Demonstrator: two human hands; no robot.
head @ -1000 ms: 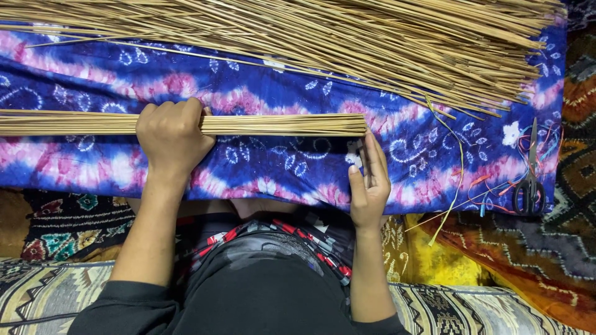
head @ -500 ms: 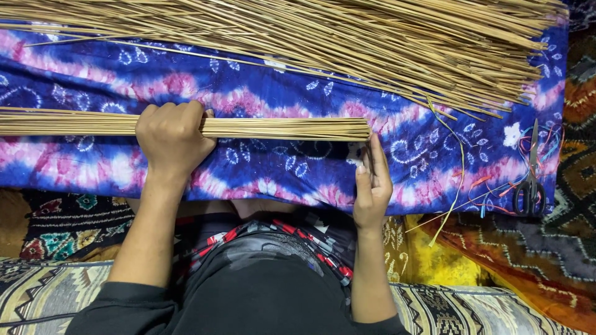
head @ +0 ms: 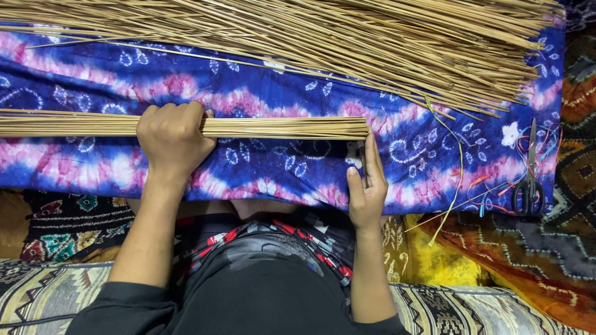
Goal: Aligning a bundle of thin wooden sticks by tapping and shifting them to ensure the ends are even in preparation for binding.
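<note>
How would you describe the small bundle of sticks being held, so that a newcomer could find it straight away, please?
Start at the blue, pink and white tie-dyed cloth spread across the lap. Along its far edge lies a big loose heap of thin tan sticks. Nearer the body, the small tight bundle of thin tan sticks lies level, gripped by the left hand, its squared end against the right hand fingertips.

Left hand (head: 172,138) closed around a bundle of straw sticks (head: 279,127) at mid-frame; right hand (head: 367,186) flat against the bundle's end; scissors (head: 529,180) at right on blue-and-pink cloth (head: 279,167).
</note>
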